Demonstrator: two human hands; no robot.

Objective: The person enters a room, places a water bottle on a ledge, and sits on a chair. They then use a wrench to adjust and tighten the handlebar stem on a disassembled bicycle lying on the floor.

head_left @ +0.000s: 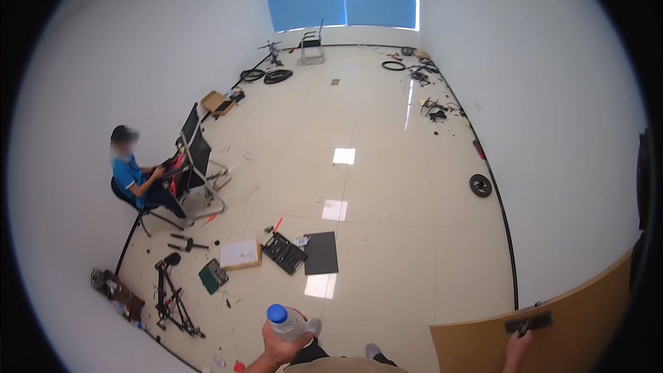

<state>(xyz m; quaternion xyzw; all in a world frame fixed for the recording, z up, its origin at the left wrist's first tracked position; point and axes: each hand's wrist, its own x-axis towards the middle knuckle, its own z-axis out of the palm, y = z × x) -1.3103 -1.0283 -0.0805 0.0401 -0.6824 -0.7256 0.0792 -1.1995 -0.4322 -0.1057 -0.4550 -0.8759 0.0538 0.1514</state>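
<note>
"Where does the bottle (293,328) lie from your grip?"
"Inside it: my left hand (280,347) is wrapped round the body, long axis roughly upright, blue cap (277,313) uppermost"
"And the door handle (535,321)?"
"Well to the right of the bottle; my right hand (517,347) is nearer and touches it, though how far that grip closes I cannot tell"

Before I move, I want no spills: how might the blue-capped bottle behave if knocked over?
The bottle looks round, so it could roll on the glossy floor. Its clear body suggests plastic, likely to flex. With the cap on, spilling seems unlikely.
</note>
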